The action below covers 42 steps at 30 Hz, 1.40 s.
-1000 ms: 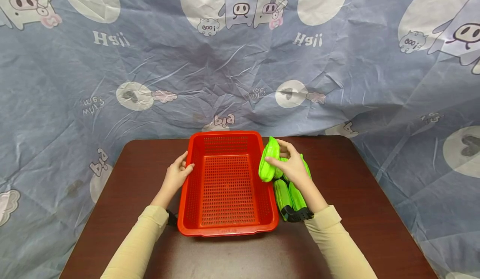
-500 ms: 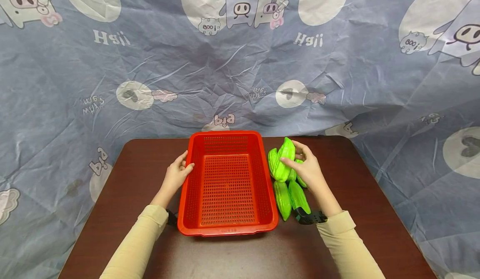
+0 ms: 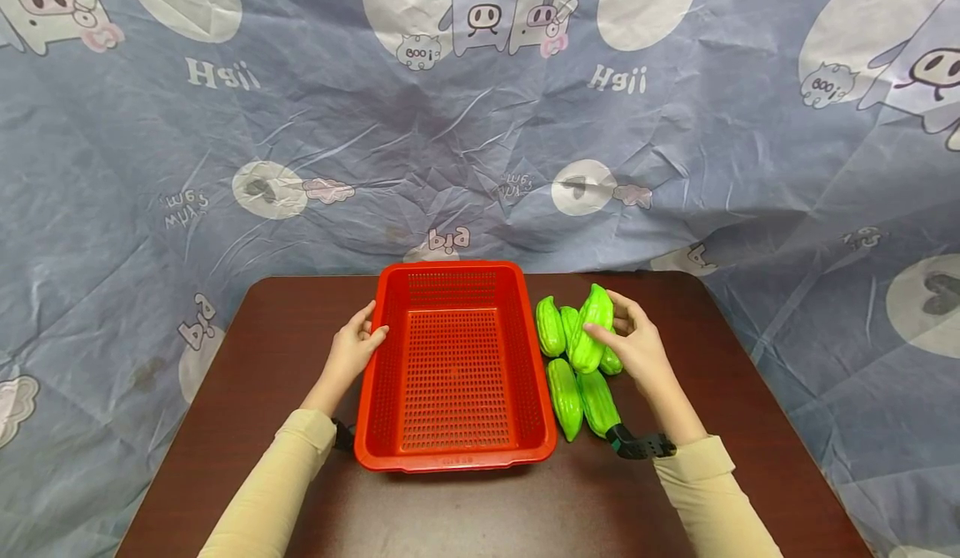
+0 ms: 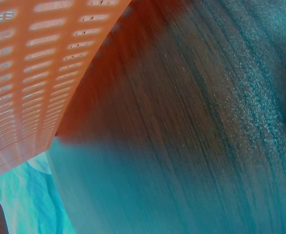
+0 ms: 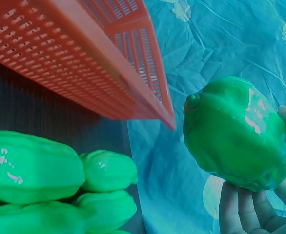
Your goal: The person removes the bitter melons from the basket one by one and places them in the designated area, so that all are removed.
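Observation:
My left hand (image 3: 354,348) grips the left rim of a red perforated plastic basket (image 3: 456,461), thumb over the edge and fingers along the outside. Nothing lies inside the basket. To its right, my right hand (image 3: 643,349) holds a bright green, ridged bitter melon (image 3: 591,333) between thumb and fingers, raised above others like it. In the right wrist view the held bitter melon (image 5: 235,131) is tilted end-on, with fingertips beneath it. Several more bitter melons lie in a cluster against the basket's right side, among them a front-left one (image 3: 566,398) and a back-left one (image 3: 551,326).
Everything stands on a dark reddish-brown table (image 3: 720,391) with rounded back corners. Behind it hangs a grey-blue cloth (image 3: 480,124) printed with cartoon pigs. A black strap (image 3: 637,444) is on the right wrist, beside the front bitter melons.
My right hand has carried the bitter melon rightward, from beside the basket's right rim to above the cluster's right part. The left hand and basket stay put.

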Available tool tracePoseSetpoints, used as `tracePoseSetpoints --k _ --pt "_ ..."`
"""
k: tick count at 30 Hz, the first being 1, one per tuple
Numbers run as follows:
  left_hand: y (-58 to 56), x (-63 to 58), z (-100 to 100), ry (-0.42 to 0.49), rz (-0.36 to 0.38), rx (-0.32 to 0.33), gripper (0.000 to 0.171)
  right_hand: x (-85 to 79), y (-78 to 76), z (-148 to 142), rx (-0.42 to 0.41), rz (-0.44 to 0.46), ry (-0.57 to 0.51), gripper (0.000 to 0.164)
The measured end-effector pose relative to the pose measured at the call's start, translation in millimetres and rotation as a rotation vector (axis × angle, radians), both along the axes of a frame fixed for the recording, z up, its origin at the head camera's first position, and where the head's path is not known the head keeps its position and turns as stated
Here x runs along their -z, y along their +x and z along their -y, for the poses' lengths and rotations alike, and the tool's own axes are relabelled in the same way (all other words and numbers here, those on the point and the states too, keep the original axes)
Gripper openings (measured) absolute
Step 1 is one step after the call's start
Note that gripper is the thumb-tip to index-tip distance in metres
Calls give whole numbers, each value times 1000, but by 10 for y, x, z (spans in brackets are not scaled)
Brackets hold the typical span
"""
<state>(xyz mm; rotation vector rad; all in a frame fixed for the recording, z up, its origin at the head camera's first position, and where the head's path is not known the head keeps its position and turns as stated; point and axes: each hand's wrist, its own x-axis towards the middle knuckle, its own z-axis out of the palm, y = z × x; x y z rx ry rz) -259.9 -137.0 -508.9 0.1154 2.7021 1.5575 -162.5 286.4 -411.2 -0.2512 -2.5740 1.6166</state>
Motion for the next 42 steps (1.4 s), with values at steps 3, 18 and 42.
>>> tracePoseSetpoints --k 3,18,42 --pt "8 -4 3 3 2 1 65 13 19 -39 4 1 5 75" --pt "8 4 3 3 4 -4 65 139 133 -262 34 -32 41 73" --pt "14 -32 0 -18 -10 13 65 464 375 -646 43 98 155 78"
